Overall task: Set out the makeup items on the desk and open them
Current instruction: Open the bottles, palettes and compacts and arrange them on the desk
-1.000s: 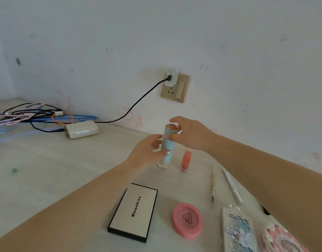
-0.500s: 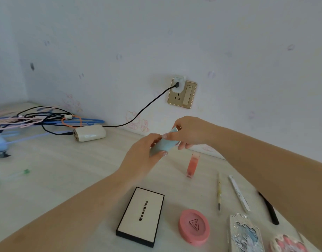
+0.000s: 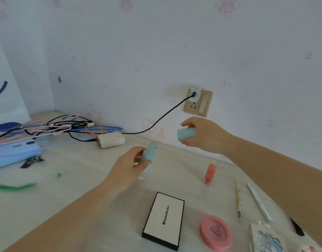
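blue bottle (image 3: 149, 154) in left fingers (image 3: 138, 161), cap (image 3: 186, 134) in right fingers (image 3: 188, 140), apart

The right hand (image 3: 205, 136) has pulled the blue cap (image 3: 186, 134) (now well apart) off the tube (image 3: 149, 155).

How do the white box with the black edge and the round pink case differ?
The white box is a rectangle, while the pink case is round. The box carries a printed word running along its lid; the case bears a triangle emblem. The box lies nearer the left hand. Both lie flat on the desk, lids shut.
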The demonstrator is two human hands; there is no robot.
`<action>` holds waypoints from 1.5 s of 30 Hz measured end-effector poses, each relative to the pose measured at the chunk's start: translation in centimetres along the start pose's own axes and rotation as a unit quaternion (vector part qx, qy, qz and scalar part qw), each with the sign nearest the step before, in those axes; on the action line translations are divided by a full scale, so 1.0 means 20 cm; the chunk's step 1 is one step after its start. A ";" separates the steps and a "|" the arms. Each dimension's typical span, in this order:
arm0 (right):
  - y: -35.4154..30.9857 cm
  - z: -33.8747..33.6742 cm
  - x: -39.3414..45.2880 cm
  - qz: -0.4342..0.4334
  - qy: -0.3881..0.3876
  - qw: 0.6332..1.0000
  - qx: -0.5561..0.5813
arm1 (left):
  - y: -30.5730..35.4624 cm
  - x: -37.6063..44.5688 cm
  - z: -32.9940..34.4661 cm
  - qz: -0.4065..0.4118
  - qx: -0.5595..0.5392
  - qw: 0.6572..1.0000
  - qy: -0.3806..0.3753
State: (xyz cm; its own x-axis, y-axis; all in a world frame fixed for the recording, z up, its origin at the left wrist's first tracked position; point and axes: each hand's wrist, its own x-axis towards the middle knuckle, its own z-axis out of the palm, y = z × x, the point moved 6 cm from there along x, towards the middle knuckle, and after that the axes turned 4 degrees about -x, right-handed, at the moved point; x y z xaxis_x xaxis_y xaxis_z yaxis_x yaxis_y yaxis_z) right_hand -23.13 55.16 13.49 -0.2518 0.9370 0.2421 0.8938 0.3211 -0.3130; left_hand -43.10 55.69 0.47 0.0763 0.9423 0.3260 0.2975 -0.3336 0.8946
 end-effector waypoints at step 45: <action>0.46 0.17 -0.24 0.056 0.010 0.997 -0.043 | 0.28 -0.06 0.52 0.008 -0.037 0.986 -0.161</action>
State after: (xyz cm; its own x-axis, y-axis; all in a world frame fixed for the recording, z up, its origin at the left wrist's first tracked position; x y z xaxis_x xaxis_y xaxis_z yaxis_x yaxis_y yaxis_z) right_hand -15.00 54.14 6.33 -0.1420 0.9630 0.2290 0.9445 0.2011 -0.2600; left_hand -31.54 53.04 1.91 0.3819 0.8932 0.2374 0.2251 -0.3390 0.9134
